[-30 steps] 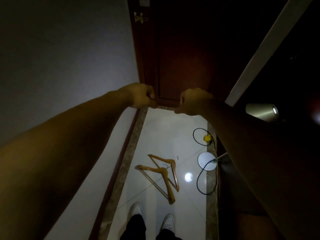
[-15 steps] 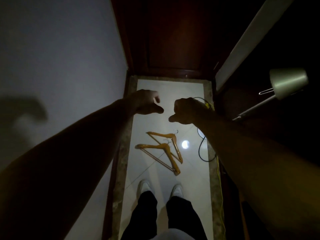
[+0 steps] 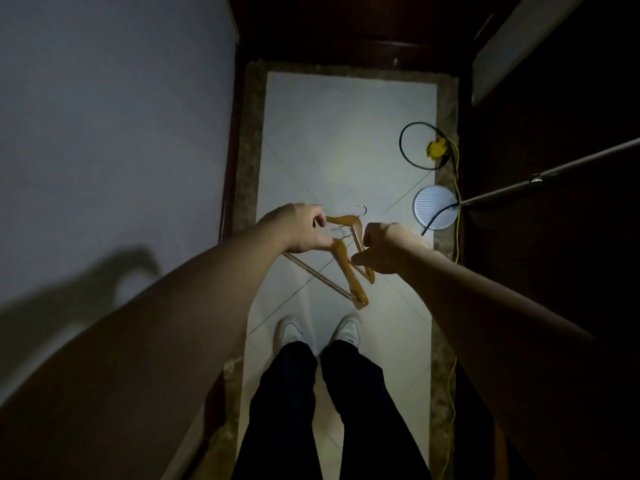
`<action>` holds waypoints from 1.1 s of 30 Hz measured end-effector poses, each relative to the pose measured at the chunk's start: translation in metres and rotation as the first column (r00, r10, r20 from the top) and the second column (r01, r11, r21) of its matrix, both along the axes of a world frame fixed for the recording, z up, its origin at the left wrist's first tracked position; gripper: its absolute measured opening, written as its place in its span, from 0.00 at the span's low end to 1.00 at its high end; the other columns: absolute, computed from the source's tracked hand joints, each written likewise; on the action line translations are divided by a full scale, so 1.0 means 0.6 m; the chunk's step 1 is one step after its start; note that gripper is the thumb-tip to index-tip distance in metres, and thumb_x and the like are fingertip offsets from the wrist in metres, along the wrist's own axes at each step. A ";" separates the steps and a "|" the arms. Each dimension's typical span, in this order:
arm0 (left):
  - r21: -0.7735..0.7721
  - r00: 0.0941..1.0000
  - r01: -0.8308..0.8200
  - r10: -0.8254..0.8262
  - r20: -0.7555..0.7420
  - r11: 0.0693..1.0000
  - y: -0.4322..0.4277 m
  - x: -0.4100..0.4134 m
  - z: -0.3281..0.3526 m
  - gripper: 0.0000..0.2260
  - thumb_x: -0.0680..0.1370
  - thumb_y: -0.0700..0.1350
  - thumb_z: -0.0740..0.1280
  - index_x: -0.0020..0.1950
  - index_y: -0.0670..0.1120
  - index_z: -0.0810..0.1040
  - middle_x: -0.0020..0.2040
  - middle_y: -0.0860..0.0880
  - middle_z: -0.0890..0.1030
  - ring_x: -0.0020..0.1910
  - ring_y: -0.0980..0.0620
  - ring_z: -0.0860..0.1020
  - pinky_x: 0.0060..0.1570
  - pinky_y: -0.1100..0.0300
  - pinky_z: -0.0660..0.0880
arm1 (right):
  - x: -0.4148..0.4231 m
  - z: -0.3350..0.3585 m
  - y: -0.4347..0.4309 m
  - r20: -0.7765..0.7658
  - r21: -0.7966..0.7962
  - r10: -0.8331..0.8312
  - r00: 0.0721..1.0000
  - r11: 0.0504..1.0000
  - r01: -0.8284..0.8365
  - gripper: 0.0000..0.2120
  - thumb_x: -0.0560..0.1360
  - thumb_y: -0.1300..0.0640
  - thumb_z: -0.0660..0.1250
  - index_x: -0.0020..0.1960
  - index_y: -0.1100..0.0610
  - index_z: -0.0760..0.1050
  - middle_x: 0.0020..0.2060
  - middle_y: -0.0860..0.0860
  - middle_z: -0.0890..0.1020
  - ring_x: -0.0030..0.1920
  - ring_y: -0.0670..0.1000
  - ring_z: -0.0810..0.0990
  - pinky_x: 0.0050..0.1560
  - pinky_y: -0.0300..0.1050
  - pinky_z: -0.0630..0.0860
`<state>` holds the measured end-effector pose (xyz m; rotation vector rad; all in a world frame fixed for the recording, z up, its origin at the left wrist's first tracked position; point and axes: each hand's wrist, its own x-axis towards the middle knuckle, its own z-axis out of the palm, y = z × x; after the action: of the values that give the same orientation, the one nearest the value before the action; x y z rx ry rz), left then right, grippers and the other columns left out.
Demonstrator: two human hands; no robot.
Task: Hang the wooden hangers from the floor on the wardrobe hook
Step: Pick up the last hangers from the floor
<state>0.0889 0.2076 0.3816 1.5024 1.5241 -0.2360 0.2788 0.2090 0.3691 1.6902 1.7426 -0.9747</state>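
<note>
Dim and narrow, the passage runs between a pale wall (image 3: 114,133) on the left and dark wood on the right, with a glossy white tiled floor (image 3: 346,133) between. Nearest, a person's dark trouser legs end in white shoes (image 3: 346,329) planted side by side on the tile. Just past the toes lie two wooden hangers (image 3: 349,271), overlapped, their metal hooks pointing away. Both bare arms reach out above them: the left hand (image 3: 299,230) is loosely curled, fingers bent in, and the right hand (image 3: 384,251) is closed into a near fist; both overlap the hangers in view, but whether either has hold of one I cannot tell. Further right, a round white lamp base (image 3: 435,209) stands on the floor, with a black cable (image 3: 408,157) looped beyond it near a yellow plug (image 3: 437,148). A dark wooden door (image 3: 346,26) closes the far end.
</note>
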 end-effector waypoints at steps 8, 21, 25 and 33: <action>-0.023 1.000 -0.006 0.006 0.005 1.000 0.022 0.020 -0.252 0.19 0.71 0.55 0.73 0.60 0.52 0.76 0.56 0.50 0.78 0.53 0.49 0.76 0.46 0.54 0.75 | 0.019 -0.261 0.016 0.005 -0.114 -0.070 0.998 0.991 0.070 0.17 0.74 0.42 0.72 0.54 0.53 0.75 0.41 0.52 0.81 0.40 0.51 0.82 0.40 0.46 0.82; -0.056 0.986 0.131 -0.136 -0.093 0.990 0.035 0.078 -0.679 0.22 0.69 0.60 0.71 0.61 0.54 0.76 0.56 0.51 0.78 0.53 0.49 0.77 0.55 0.47 0.77 | 0.063 -0.690 -0.017 0.029 -0.208 -0.178 0.984 0.961 0.180 0.17 0.74 0.42 0.71 0.55 0.53 0.76 0.44 0.53 0.79 0.44 0.53 0.80 0.52 0.52 0.81; -0.044 0.983 0.146 -0.150 -0.102 0.988 0.054 0.093 -0.758 0.22 0.67 0.60 0.71 0.58 0.54 0.76 0.55 0.50 0.79 0.53 0.49 0.77 0.54 0.47 0.77 | 0.069 -0.762 0.014 -0.013 -0.140 -0.201 0.980 0.970 0.197 0.15 0.75 0.43 0.70 0.54 0.53 0.77 0.44 0.53 0.81 0.43 0.53 0.81 0.50 0.52 0.82; 0.013 0.978 0.177 -0.175 -0.112 0.984 0.095 0.120 -0.890 0.24 0.66 0.58 0.73 0.61 0.54 0.77 0.59 0.50 0.79 0.55 0.48 0.77 0.55 0.47 0.77 | 0.073 -0.879 0.062 -0.055 -0.136 -0.287 0.956 0.951 0.277 0.15 0.75 0.45 0.71 0.51 0.57 0.78 0.44 0.54 0.82 0.44 0.53 0.82 0.53 0.51 0.81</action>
<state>0.1608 0.2644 -0.1525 1.6686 1.4845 -0.4127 0.3224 0.2460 -0.1585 1.8737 1.4717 -1.2615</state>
